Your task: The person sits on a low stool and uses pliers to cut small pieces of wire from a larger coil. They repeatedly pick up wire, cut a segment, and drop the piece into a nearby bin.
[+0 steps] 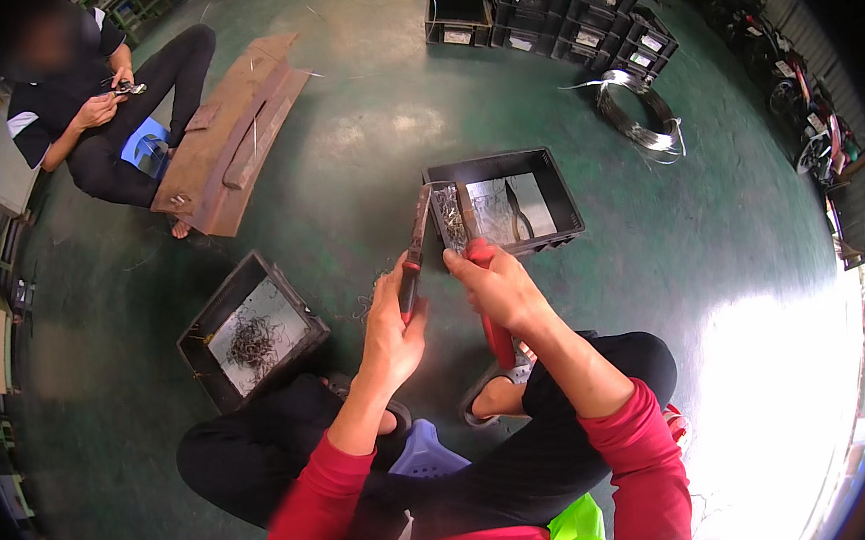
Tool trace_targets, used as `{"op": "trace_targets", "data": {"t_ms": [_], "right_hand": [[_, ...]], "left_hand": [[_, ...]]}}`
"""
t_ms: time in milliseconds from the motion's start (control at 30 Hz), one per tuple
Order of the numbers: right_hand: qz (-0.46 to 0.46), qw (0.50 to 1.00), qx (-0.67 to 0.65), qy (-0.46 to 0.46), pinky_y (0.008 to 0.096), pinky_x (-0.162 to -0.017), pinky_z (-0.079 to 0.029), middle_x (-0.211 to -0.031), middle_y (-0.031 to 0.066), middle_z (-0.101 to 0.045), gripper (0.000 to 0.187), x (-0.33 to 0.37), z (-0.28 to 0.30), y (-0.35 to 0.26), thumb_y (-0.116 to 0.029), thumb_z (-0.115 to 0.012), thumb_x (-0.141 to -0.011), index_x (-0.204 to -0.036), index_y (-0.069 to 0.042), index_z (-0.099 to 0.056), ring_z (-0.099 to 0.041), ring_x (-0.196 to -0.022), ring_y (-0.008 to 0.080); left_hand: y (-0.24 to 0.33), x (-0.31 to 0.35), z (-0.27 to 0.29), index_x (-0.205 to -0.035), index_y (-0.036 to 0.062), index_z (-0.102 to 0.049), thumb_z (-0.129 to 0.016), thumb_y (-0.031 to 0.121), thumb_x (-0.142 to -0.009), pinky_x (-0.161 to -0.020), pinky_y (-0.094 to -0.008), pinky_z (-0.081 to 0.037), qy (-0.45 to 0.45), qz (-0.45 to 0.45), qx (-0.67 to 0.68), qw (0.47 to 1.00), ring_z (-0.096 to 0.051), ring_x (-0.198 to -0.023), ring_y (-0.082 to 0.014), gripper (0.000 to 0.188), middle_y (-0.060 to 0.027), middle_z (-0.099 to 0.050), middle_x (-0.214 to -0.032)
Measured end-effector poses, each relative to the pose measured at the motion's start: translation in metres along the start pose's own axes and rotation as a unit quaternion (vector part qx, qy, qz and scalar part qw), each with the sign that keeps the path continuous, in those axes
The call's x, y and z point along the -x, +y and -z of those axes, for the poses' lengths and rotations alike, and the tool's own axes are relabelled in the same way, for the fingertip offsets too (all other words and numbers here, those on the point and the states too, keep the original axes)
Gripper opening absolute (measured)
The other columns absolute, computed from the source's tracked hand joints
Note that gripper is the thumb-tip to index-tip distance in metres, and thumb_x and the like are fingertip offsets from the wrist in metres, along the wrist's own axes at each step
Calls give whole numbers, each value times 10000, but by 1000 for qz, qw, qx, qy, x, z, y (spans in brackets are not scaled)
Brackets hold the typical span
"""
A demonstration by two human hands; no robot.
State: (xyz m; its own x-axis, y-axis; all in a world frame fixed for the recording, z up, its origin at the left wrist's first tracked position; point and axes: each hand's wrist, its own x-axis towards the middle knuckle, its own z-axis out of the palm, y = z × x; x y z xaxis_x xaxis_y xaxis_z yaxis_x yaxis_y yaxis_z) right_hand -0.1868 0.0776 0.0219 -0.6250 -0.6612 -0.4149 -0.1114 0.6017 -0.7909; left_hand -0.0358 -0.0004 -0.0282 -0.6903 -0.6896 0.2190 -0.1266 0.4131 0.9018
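To our left stood a bin (216, 303) with wire pieces (253, 343) inside; ahead, a 2nd bin (559, 201) held pliers (520, 214). Farther right, a wire coil (634, 133) lay before stacked crates (560, 12); far left, a person (75, 99) sat beside a board (243, 135).

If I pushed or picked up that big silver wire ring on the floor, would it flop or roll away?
The wire coil would probably be springy, not limp: its loose ends stick out past the ring. It may be heavy for its size, with many metal-looking loops packed together. Lying flat, it would likely slide if pushed, not roll.
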Motion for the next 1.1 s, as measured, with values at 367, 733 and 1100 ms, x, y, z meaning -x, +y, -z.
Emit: {"op": "trace_targets", "data": {"t_ms": [367, 733, 1100], "right_hand": [[-74, 970, -199, -117, 285, -483, -356, -630, -32, -428, 365, 3, 7, 1, -381, -629, -914, -741, -104, -467, -398, -522, 95], [-114, 947, -249, -166, 328, -565, -447, -704, 1, -489, 360, 4, 11, 4, -409, -633, -906, -823, -100, -470, -487, -603, 134], [-121, 946, -248, -171, 344, -595, -493, -728, 21, -539, 382, -3, 14, 11, -429, -658, -884, -850, -74, -519, -554, -624, 159]], "left_hand": [[-10, 0, -10, -1407, 3, -344, -535, -120, -810, -909, -424, -447, 11, -33, -73, 997, -539, -1079, -399, 639, -216, -500, -1162], [-26, -1, -17, -1452, 32, -283, -529, -187, -723, -893, -437, -462, 35, -45, -120, 991, -526, -1077, -404, 800, -219, -471, -1200], [-27, 2, -23, -1454, 24, -289, -583, -67, -806, -934, -424, -438, 2, 2, -47, 999, -526, -1094, -383, 718, -213, -493, -1200]]}}
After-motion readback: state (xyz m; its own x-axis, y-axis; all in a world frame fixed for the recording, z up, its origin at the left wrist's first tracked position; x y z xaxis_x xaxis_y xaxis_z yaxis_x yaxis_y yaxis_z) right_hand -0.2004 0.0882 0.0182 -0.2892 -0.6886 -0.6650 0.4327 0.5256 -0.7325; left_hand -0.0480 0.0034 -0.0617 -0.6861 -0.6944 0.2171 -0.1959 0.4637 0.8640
